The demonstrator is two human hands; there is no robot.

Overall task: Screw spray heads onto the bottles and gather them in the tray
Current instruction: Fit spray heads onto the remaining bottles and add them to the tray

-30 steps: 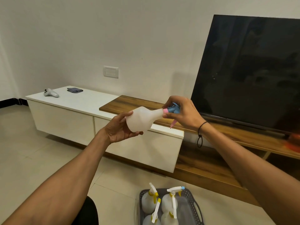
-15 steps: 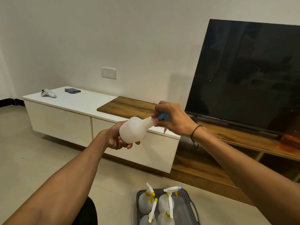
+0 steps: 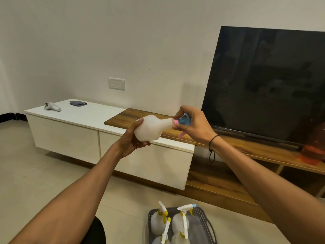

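Observation:
A white translucent bottle lies almost sideways in the air, neck to the right. My left hand cups its round base from below. My right hand grips the blue spray head with a pink collar at the bottle's neck; a pink trigger sticks out below the fingers. At the bottom of the view a grey perforated tray sits on the floor with several white bottles that carry white and yellow spray heads.
A low white cabinet and a wooden TV bench run along the wall behind my hands. A large dark TV stands on the bench, a red object at its right. A controller and folded cloth lie on the cabinet.
The view has shifted a little. My left hand has re-gripped the bottle's base and my right hand has turned at the spray head; the bottle stays roughly in place.

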